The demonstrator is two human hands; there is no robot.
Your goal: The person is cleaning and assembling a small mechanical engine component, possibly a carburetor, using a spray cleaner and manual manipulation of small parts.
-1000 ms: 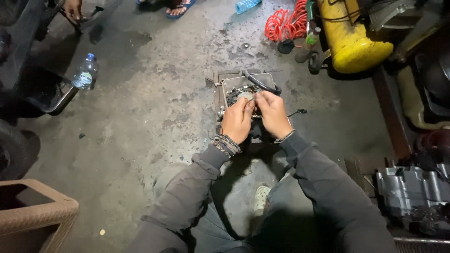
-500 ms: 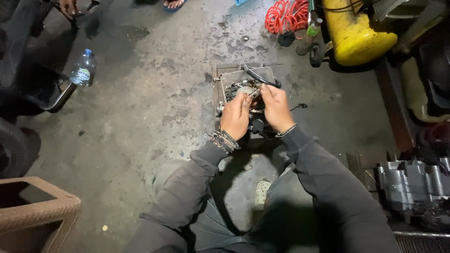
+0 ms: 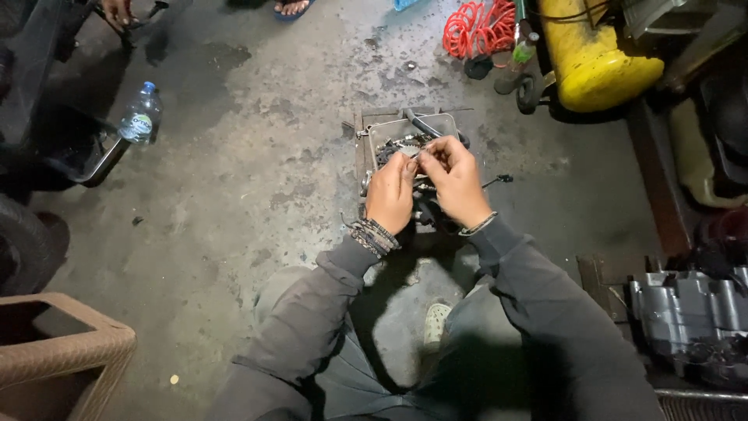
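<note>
A grey metal tray [image 3: 372, 131] full of small metal parts sits on the concrete floor in front of me. Both my hands hover close together just above its near side. My left hand [image 3: 389, 193], with beaded bracelets on the wrist, and my right hand [image 3: 454, 179], with a thin band, pinch a small metal part [image 3: 415, 158] between their fingertips. The part is too small to make out in detail. A thin dark tool [image 3: 497, 181] lies on the floor to the right of the tray.
A plastic water bottle [image 3: 140, 115] stands at the left by a dark vehicle part. A yellow tank [image 3: 592, 54] and a coiled red hose [image 3: 477, 28] lie at the back right. A grey engine casing [image 3: 689, 308] sits at the right, a wicker basket [image 3: 58, 351] bottom left. Another person's foot [image 3: 292, 8] shows at the top.
Both hands have stayed over the tray, fingers working the small part; they have drawn slightly closer together. The view has shifted a little.
</note>
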